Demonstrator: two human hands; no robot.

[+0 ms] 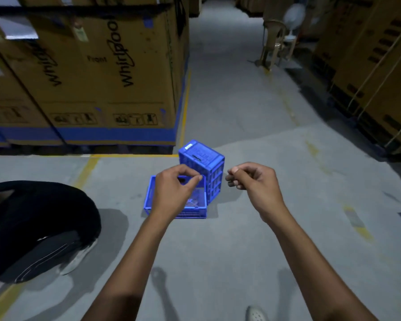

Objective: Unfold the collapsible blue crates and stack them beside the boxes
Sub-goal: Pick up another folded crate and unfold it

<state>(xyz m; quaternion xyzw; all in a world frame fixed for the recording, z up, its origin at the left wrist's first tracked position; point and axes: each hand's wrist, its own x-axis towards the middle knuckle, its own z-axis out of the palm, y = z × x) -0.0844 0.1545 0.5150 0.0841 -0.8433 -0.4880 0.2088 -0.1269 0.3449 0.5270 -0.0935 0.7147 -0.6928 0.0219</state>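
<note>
Two blue crates stand on the grey floor near the corner of the cardboard boxes [97, 72]. The nearer crate [148, 198] is low, unfolded and open at the top. Right behind it, touching, rises a taller blue crate [208, 163] with a ribbed side and a white label on top. My left hand [174, 191] hovers in front of the low crate, fingers loosely bent, thumb near the forefinger, holding nothing. My right hand [252, 181] is raised to the right of the tall crate, its fingers curled in, also holding nothing.
Large stacked cardboard boxes line the left behind a yellow floor line [183, 117], and more boxes [368, 77] line the right. A person in dark clothes [33, 228] crouches at the left. A chair and fan [280, 40] stand down the aisle. My shoe [256, 313] shows at the bottom.
</note>
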